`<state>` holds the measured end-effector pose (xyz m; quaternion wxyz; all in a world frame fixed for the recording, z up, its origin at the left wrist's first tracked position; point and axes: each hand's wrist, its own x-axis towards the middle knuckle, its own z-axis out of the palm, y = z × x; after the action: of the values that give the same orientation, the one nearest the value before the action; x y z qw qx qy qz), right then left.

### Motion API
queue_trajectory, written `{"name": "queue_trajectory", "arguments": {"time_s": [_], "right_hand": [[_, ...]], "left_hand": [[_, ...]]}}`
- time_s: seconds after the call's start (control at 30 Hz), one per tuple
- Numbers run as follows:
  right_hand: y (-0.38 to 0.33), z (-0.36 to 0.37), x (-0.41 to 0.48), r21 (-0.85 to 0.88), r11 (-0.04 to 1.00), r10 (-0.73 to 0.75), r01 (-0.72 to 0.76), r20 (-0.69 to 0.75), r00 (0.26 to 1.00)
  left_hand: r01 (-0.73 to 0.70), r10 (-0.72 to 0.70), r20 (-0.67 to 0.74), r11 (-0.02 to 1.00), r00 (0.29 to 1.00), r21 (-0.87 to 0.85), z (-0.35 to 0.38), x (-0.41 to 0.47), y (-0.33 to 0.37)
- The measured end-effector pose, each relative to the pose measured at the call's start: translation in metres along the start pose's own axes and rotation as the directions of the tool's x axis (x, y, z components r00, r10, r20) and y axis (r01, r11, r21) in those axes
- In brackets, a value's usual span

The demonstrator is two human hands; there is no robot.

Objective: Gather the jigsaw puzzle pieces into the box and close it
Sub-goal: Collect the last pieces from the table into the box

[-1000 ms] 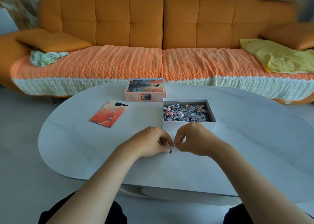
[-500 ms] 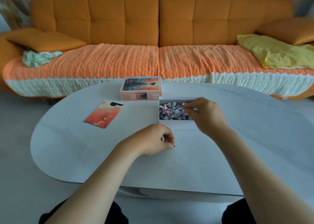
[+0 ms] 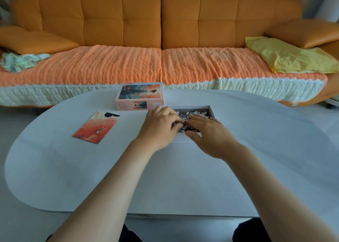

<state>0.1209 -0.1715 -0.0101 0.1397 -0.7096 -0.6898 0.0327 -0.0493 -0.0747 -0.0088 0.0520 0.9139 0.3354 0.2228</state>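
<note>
Box [image 3: 211, 110] open on counter [image 3: 183, 177], beside lid [image 3: 140, 98] | puzzle pieces [image 3: 189, 116] inside, under fingers [image 3: 194, 117] of both hands | left hand [image 3: 159, 128] curled, right hand [image 3: 209, 133] flat, spread | grip on pieces: cannot tell; near wall hidden.

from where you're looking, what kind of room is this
Most likely a home living room: a long orange sofa with a knitted cover, and a low pale oval table in front holding a puzzle box.
</note>
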Motion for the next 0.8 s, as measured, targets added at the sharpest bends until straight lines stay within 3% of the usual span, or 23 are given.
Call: {"name": "queue_trajectory", "arguments": {"time_s": [0.13, 0.27, 0.4, 0.53, 0.7, 0.8], "right_hand": [[0.001, 0.001, -0.003, -0.076, 0.995, -0.058, 0.063, 0.059, 0.997], [-0.004, 0.004, 0.000, -0.179, 0.984, 0.005, 0.010, 0.081, 0.997], [-0.013, 0.002, 0.001, -0.129, 0.992, 0.014, -0.005, 0.069, 0.998], [-0.037, -0.006, 0.004, -0.017, 0.992, -0.128, 0.127, -0.098, 0.987], [-0.098, -0.002, 0.025, 0.094, 0.956, -0.259, 0.277, -0.165, 0.952], [-0.136, 0.006, 0.048, 0.161, 0.948, -0.270, 0.276, -0.060, 0.961]], "left_hand": [[-0.048, -0.005, 0.339, 0.988, 0.941, 0.147, 0.001, -0.007, 0.003], [-0.024, -0.058, 0.399, 0.980, 0.915, 0.198, -0.002, -0.007, -0.001], [0.013, -0.009, 0.327, 1.000, 0.945, -0.011, -0.008, -0.013, -0.001], [0.087, -0.056, 0.151, 0.975, 0.987, -0.204, -0.019, -0.028, -0.019], [0.195, -0.203, -0.066, 0.975, 0.977, -0.106, -0.040, -0.059, -0.074], [0.361, -0.361, -0.067, 0.932, 0.930, -0.002, -0.051, -0.082, -0.106]]}}
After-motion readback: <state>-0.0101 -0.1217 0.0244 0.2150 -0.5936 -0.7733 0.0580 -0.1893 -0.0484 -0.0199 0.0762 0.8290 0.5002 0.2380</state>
